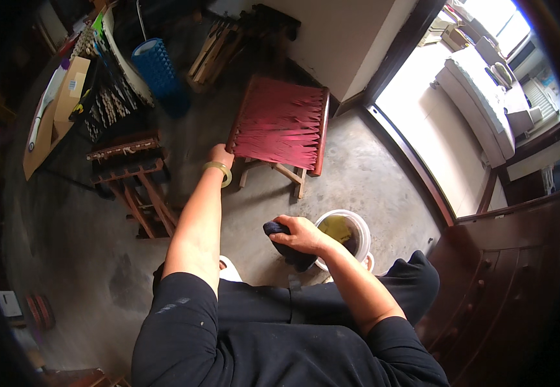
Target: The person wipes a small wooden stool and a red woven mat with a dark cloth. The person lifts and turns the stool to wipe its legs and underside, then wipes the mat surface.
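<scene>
A wooden stool (280,121) with a seat of red woven strips stands on the floor in front of me. My left hand (222,155), with a pale bangle at its wrist, grips the stool's near left corner. In my right hand (300,234) is a bunched dark cloth (289,249), held beside the rim of a white plastic bucket (366,232). Something yellowish (336,228) shows inside the bucket; the rest of its contents is hard to make out. The cloth's lower part hangs near the bucket's left side.
Folded wooden stools (142,179) stand to the left, and more wooden pieces (217,51) lean at the back. Beyond them are a blue foam roller (156,70) and a flattened cardboard box (62,111). A doorway sill (410,164) and a dark wooden panel (493,280) bound the right side.
</scene>
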